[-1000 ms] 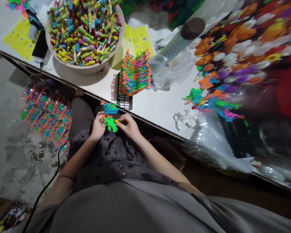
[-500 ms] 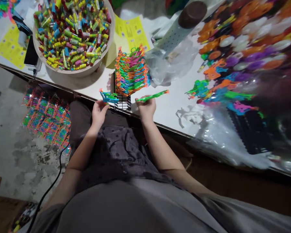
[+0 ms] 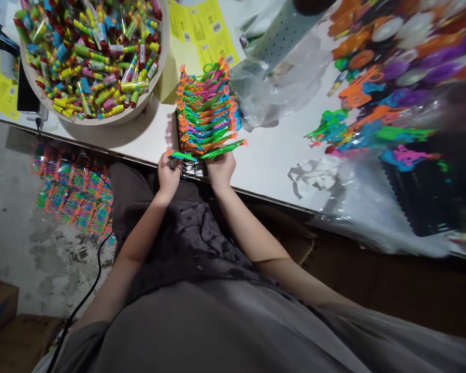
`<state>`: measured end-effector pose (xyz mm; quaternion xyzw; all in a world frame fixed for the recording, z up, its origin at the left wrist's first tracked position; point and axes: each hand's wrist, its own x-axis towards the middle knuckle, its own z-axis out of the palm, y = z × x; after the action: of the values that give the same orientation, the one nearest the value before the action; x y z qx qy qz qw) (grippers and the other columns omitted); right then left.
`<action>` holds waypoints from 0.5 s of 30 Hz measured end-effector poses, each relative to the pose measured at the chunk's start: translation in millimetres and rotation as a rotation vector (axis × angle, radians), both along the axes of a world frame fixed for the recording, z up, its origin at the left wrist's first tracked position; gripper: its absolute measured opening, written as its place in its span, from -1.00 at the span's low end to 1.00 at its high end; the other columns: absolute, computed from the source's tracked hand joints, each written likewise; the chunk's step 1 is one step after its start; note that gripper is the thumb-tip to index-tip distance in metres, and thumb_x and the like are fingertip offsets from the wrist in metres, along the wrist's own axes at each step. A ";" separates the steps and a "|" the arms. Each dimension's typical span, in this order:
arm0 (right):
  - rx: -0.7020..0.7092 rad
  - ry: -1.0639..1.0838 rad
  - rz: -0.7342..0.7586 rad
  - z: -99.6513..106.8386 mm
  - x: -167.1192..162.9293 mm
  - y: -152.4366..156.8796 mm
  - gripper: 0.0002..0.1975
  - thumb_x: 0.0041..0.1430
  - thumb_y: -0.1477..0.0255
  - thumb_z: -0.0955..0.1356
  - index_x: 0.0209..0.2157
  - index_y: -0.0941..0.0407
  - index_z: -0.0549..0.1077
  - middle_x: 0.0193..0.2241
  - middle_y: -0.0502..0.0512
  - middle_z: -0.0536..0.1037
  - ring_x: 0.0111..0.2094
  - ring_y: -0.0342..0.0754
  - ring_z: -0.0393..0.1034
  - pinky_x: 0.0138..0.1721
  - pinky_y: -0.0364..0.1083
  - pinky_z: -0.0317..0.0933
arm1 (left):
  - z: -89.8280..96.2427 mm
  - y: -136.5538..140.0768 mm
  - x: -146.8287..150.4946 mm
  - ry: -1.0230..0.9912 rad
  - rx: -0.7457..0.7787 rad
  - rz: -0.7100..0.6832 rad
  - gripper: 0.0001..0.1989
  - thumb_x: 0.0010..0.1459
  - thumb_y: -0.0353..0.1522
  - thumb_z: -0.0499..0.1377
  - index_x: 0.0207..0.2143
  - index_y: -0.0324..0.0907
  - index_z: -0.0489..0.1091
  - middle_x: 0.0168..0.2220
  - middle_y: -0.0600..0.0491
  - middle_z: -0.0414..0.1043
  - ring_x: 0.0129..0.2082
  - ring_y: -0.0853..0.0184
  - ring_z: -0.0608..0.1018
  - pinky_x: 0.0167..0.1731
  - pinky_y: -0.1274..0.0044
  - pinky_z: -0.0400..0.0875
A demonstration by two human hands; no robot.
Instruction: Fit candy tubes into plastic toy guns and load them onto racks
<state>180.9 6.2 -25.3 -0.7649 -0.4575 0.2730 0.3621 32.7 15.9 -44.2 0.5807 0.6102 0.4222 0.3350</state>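
At the table's front edge stands a black wire rack (image 3: 194,170), filled with a row of bright plastic toys (image 3: 207,114) with orange tips. My left hand (image 3: 169,175) is closed at the rack's near left side, pinching a blue and green plastic toy (image 3: 183,155). On the other side my right hand (image 3: 222,172) is closed on a green plastic toy (image 3: 224,149), whose orange tip points right. Both pieces lie across the near end of the row, close to the last orange one. The fingertips are partly hidden, and the toys' exact kind is unclear.
A round tub (image 3: 101,120) of small colourful tubes stands at the left. Yellow printed sheets (image 3: 205,31) and a clear plastic bag (image 3: 279,93) lie behind the rack. Loose plastic parts (image 3: 404,67) are heaped at the right. Packed toys (image 3: 73,191) lie on the floor.
My hands have come closer together, bringing both toys from either side to the near end of the row. The camera view has shifted a little.
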 end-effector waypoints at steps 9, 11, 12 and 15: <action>-0.047 -0.161 0.072 -0.8 5.0 3.6 -0.81 0.05 0.43 0.25 -0.27 0.21 0.33 -0.34 0.16 0.43 -0.30 -0.04 0.32 -0.25 -0.09 0.21 | 12.1 0.6 2.9 0.147 0.020 -0.121 -0.79 0.07 -0.41 0.16 -0.20 -0.17 0.27 -0.14 -0.08 0.37 -0.02 0.19 0.41 0.07 0.31 0.23; -0.077 -0.172 0.073 -1.6 4.8 4.9 -0.79 0.06 0.44 0.24 -0.25 0.22 0.34 -0.34 0.17 0.43 -0.31 -0.03 0.32 -0.26 -0.09 0.21 | 15.0 -0.3 4.2 0.175 0.043 -0.124 -0.83 0.08 -0.40 0.17 -0.25 -0.18 0.27 -0.19 -0.07 0.38 -0.06 0.19 0.42 0.04 0.32 0.25; -0.085 -0.174 0.079 -1.4 4.5 5.3 -0.78 0.07 0.44 0.24 -0.23 0.22 0.34 -0.34 0.17 0.43 -0.31 -0.03 0.32 -0.26 -0.08 0.21 | 16.1 -0.4 4.7 0.186 0.052 -0.117 -0.85 0.07 -0.40 0.17 -0.28 -0.18 0.27 -0.22 -0.06 0.38 -0.09 0.20 0.43 0.02 0.33 0.26; -0.068 -0.196 0.114 2.0 2.8 6.4 -0.76 0.05 0.44 0.26 -0.21 0.21 0.36 -0.32 0.17 0.44 -0.25 0.01 0.34 -0.20 -0.07 0.21 | 19.2 1.0 6.8 0.193 0.058 -0.088 -0.87 0.05 -0.41 0.19 -0.36 -0.17 0.25 -0.29 -0.01 0.36 -0.16 0.23 0.44 -0.04 0.34 0.30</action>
<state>183.7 12.6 -23.3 -0.7726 -0.5239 0.2324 0.2731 39.4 16.9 -25.0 0.6543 0.6011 0.3665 0.2760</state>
